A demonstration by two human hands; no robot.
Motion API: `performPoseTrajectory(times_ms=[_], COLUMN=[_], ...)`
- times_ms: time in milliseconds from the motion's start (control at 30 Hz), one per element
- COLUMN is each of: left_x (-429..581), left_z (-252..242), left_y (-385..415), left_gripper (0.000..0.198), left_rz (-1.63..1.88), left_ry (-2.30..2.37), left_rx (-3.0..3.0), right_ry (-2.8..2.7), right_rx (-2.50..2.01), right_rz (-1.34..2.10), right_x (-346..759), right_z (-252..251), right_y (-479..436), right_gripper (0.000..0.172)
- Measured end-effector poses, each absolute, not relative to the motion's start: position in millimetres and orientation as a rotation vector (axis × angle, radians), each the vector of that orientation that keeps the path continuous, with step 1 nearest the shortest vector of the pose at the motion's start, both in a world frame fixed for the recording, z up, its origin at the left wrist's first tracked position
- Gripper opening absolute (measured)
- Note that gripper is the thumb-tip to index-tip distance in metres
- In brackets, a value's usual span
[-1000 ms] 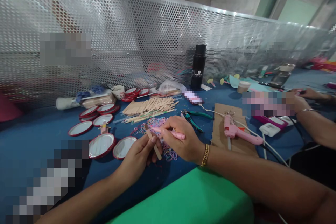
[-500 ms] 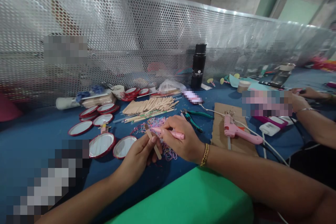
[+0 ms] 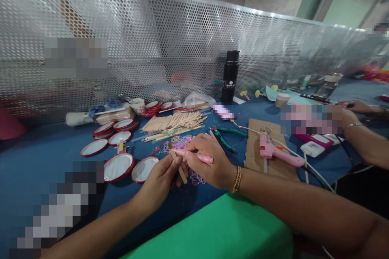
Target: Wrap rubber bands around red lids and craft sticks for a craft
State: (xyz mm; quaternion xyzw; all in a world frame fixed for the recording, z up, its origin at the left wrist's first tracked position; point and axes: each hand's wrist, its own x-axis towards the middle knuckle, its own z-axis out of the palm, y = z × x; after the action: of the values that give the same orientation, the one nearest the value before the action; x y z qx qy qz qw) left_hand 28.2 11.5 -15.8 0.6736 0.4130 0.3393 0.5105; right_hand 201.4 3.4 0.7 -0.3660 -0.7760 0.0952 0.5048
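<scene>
My left hand is closed around a flat wooden stick, held tilted above the blue table. My right hand grips a slim pink tool like a pen, its tip touching the stick's upper end. Both hands hover over a heap of small coloured rubber bands. A gold bracelet circles my right wrist.
Red-rimmed round mirrors lie to the left, a pile of wooden sticks behind. Green pliers, a pink glue gun on cardboard, and a black bottle lie beyond. Another person's arms are at right. A perforated metal screen backs the table.
Almost nothing differs; the pink tool's tip has shifted slightly along the stick, both hands staying in place.
</scene>
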Motion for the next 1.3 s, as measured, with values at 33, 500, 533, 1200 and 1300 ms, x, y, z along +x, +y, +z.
performPoseTrajectory(times_ms=[33, 500, 533, 1200, 1300], left_x=[27.9, 29.8, 30.0, 29.6, 29.5], left_z=[-15.7, -14.1, -13.7, -15.6, -15.8], left_y=[11.6, 10.7, 10.5, 11.6, 11.5], left_gripper=[0.043, 0.043, 0.043, 0.044, 0.043], left_rz=[0.816, 0.840, 0.841, 0.850, 0.841], left_ry=[0.999, 0.967, 0.966, 0.956, 0.964], left_rx=[1.626, 1.590, 1.595, 1.625, 1.632], right_ry=[-1.858, -1.874, -1.877, -1.880, -1.880], right_rx=[-0.886, -0.886, -0.890, -0.898, -0.891], right_rz=[0.228, 0.233, 0.229, 0.230, 0.223], right_x=[201.9, 199.5, 199.7, 199.8, 200.9], right_z=[0.7, 1.4, 1.2, 2.0, 1.5], right_y=[4.3, 0.5, 0.6, -0.5, 1.2], right_gripper=[0.016, 0.013, 0.013, 0.015, 0.016])
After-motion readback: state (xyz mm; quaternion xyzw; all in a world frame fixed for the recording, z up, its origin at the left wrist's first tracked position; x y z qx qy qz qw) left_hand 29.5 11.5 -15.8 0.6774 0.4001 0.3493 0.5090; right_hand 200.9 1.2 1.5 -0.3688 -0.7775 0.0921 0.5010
